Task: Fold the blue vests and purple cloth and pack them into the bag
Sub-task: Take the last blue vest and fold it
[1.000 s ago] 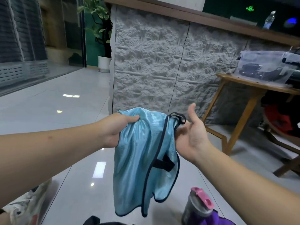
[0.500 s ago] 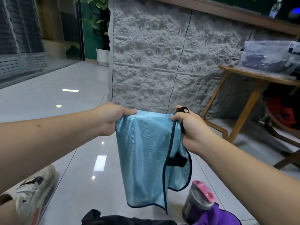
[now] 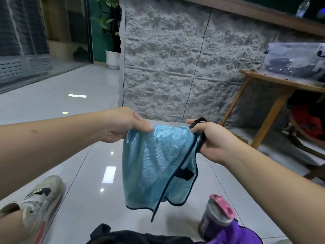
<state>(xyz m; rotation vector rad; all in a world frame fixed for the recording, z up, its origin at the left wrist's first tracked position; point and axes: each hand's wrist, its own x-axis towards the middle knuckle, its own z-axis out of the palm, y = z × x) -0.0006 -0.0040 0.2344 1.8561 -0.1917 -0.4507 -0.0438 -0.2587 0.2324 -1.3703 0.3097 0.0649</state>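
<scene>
Hands hold a blue vest (image 3: 158,162) up in the air above the pale tiled floor (image 3: 79,199). The left hand (image 3: 123,125) pinches the vest's upper left corner between thumb and curled fingers; the right hand (image 3: 212,140) grips the upper right corner, fingers curled round its dark strap. The vest hangs folded, dark trim along its edges. Below it, at the bottom edge, lies a black bag (image 3: 133,237), and just right of that a purple cloth (image 3: 241,235) touching a grey bottle (image 3: 215,217) with a pink lid. A shoe (image 3: 37,198) shows at lower left.
</scene>
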